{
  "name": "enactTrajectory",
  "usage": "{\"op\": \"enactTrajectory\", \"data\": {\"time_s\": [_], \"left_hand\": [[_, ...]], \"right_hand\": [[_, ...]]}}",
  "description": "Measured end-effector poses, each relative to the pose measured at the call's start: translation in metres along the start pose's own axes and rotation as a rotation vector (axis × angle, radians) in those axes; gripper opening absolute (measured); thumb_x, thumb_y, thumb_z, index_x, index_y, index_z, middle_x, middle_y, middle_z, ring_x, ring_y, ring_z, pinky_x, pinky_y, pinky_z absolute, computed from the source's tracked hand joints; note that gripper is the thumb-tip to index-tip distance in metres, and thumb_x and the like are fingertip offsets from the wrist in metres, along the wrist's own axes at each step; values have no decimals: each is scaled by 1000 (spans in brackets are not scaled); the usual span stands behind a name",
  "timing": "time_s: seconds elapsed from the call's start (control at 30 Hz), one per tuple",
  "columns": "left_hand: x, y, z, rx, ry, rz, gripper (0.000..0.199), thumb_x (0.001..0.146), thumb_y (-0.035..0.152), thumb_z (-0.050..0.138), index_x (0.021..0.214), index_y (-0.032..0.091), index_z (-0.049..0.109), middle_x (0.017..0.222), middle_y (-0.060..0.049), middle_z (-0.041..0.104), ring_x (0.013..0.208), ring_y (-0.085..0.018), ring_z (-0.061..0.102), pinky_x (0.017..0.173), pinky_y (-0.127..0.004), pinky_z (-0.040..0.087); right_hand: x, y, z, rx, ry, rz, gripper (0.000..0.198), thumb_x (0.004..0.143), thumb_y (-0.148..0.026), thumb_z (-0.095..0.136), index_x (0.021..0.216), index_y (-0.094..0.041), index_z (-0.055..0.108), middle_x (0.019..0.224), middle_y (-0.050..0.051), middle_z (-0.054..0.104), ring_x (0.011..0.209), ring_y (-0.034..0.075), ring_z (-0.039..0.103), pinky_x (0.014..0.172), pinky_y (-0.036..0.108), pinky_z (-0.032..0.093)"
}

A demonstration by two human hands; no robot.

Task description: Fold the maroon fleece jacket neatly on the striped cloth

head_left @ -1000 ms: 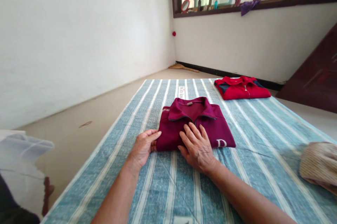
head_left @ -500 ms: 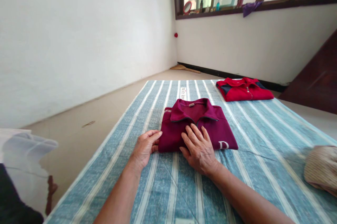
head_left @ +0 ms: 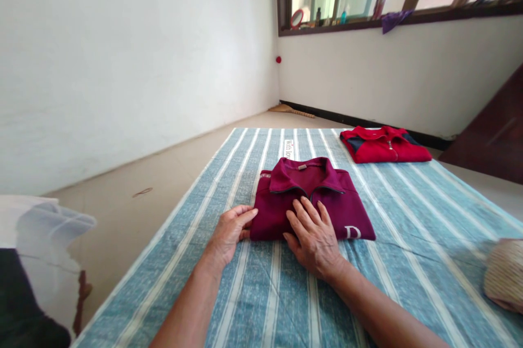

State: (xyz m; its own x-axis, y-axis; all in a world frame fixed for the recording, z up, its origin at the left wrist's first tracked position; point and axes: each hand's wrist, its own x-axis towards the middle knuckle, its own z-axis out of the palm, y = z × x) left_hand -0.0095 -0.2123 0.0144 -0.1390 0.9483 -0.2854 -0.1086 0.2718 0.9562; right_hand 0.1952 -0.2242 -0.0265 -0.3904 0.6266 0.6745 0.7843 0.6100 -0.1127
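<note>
A folded maroon zip-neck jacket (head_left: 269, 212) lies on the striped blue bedspread (head_left: 196, 250), its collar facing away from me and a white letter D at its lower right. My left hand (head_left: 231, 231) pinches the jacket's left edge, with the thumb on top and the other fingers partly hidden under the cloth. My right hand (head_left: 314, 233) rests flat on the front of the jacket below the zip, its fingers spread. Farther back on the right lies a folded red jacket (head_left: 376, 147) with dark blue shoulders.
A beige knitted bundle (head_left: 504, 274) sits at the right edge. Left of the bed, a white sheer cloth (head_left: 49, 228) and dark fabric (head_left: 28, 304) show near the floor. A broom (head_left: 292, 110) lies by the far wall. Small bottles and a mirror (head_left: 297, 18) line the windowsill.
The whole view has shifted slightly, so everything appears a little lower and to the right. Both hands keep the same places on the maroon jacket.
</note>
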Motion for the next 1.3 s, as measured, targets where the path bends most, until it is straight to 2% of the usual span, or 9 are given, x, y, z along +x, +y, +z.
{"op": "enactTrajectory", "data": {"time_s": [0.57,0.93,1.13,1.3], "left_hand": [[0,-1,-3,-171,-92,-20,26,68,21,75,91,12,66,73,-5,69,57,-13,63,51,-22,50],[0,-5,-3,-99,-112,-24,29,69,23,74,96,12,66,88,-9,72,67,-15,66,61,-25,54],[-5,0,1,-209,-171,-40,34,65,21,77,96,12,65,91,-10,72,69,-18,67,66,-29,55],[-6,1,2,-297,-209,-47,39,64,17,78,100,12,64,95,-12,72,80,-23,69,72,-32,55]], "right_hand": [[-1,0,1,-9,19,0,36,88,-34,56,121,-18,58,133,10,54,132,28,36,110,51,22],[-2,-1,3,11,24,13,36,89,-34,55,120,-18,59,134,11,53,131,29,37,110,51,21],[-2,-1,3,10,30,13,34,89,-33,54,119,-18,59,134,10,53,131,29,38,110,51,22],[-3,-2,3,8,41,12,34,89,-33,54,119,-19,60,134,10,53,130,29,39,110,51,21]]}}
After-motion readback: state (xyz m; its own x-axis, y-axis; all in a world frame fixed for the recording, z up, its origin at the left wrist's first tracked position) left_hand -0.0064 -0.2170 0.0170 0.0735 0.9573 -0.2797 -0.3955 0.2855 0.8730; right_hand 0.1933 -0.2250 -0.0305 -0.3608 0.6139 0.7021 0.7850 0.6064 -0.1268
